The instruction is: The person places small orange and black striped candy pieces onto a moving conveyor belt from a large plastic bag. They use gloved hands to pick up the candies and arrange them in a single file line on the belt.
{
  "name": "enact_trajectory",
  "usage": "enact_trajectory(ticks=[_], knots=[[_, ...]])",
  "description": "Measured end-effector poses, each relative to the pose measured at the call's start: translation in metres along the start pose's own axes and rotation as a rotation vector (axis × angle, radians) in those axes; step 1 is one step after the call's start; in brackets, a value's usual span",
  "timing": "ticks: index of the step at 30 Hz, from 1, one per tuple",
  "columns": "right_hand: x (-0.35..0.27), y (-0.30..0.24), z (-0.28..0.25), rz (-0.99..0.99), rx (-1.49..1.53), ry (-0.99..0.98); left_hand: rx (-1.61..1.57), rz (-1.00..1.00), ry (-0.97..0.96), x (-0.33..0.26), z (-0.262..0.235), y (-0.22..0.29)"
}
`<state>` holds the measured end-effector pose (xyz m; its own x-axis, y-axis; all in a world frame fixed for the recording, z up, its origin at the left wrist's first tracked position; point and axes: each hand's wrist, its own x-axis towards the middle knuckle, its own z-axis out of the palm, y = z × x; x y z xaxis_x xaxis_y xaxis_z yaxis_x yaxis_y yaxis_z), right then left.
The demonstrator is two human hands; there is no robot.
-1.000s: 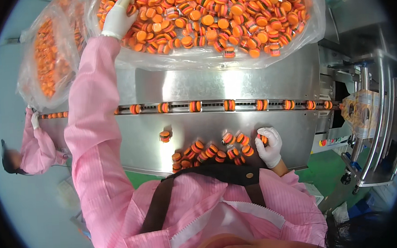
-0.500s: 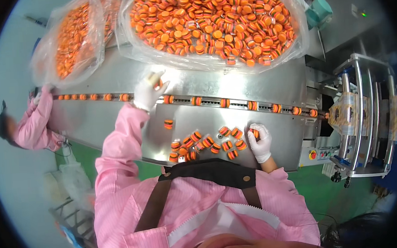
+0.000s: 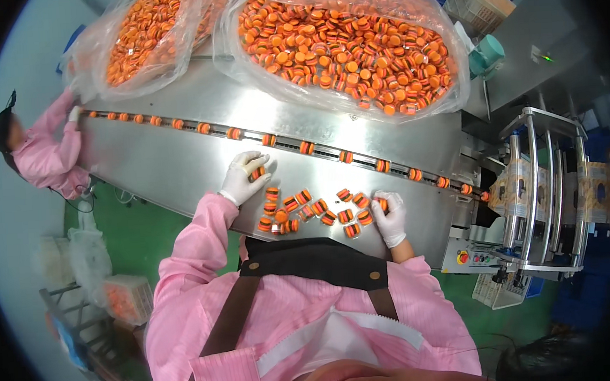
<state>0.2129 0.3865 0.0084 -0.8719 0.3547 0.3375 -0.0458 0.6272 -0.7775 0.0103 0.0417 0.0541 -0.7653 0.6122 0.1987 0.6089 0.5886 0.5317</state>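
Observation:
My gloved left hand (image 3: 243,179) is over the near steel surface, just short of the conveyor channel. Its fingers are closed on a small burger-shaped candy (image 3: 258,172) with orange, red and dark layers. At the right end of the loose pieces, my gloved right hand (image 3: 391,219) has its fingers curled round another burger-shaped candy (image 3: 383,204), partly hidden by the glove. Between the hands lie several loose burger-shaped candies (image 3: 318,206), some in clear plastic. Beyond them, a row of the same candies (image 3: 306,148) sits spaced along the narrow conveyor channel (image 3: 287,145).
A large clear bag (image 3: 227,66) full of candies lies across the far side, with a second bag (image 3: 95,63) to its left. At right, the channel meets a packing machine with metal rollers (image 3: 532,190). A co-worker in pink (image 3: 48,157) stands at the far left end.
My left hand has come back from over the conveyor channel to the near side, beside the loose candies. My right hand stays at their right end. The whole view has tilted.

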Motion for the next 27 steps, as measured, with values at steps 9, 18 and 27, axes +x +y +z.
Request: enact_trajectory(ticks=[9, 18, 27], knots=[[0.018, -0.009, -0.009, -0.061, -0.01, -0.09, -0.031, -0.127, 0.173, -0.016, -0.001, -0.045], [0.229, -0.015, -0.035, 0.066, 0.119, 0.132, -0.015, -0.121, 0.208, -0.018, -0.008, -0.04], [0.311, 0.027, 0.027, 0.354, 0.388, 0.309, 0.022, -0.085, 0.182, -0.018, -0.007, -0.047]])
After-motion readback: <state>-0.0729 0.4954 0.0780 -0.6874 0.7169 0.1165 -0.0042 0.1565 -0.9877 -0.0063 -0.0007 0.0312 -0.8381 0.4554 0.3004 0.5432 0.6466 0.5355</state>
